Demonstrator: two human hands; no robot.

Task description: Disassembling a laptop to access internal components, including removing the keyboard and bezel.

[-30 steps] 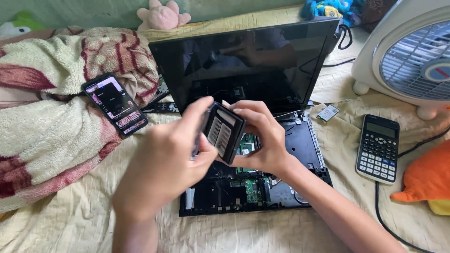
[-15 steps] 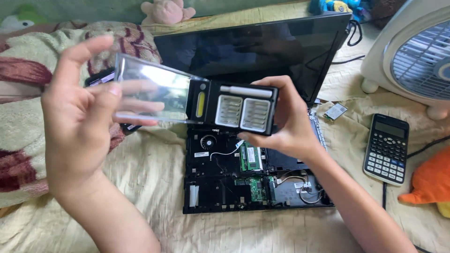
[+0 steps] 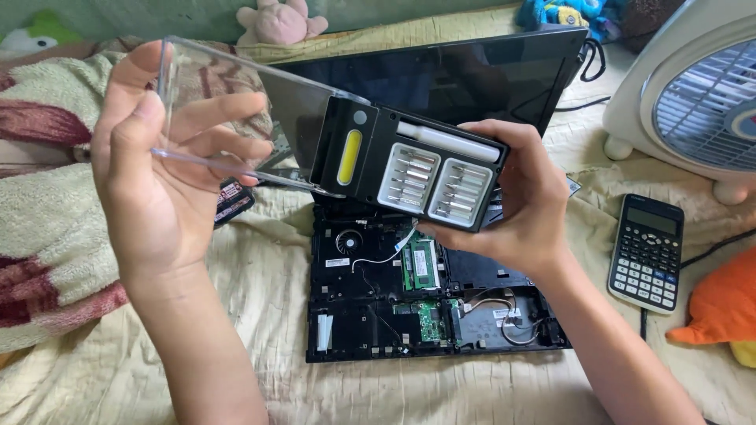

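The opened laptop [image 3: 425, 299] lies on the bed [image 3: 260, 267]. Above it, the right hand [image 3: 520, 205] grips a black screwdriver kit [image 3: 417, 177]; the left hand [image 3: 169, 169] clasps its clear cover [image 3: 236, 110]. A calculator [image 3: 647, 252] and fan [image 3: 693, 94] sit right.

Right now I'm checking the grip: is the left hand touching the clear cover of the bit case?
Touching. The head view shows the left hand with thumb and fingers wrapped around the clear cover, while the right hand grips the black bit case.
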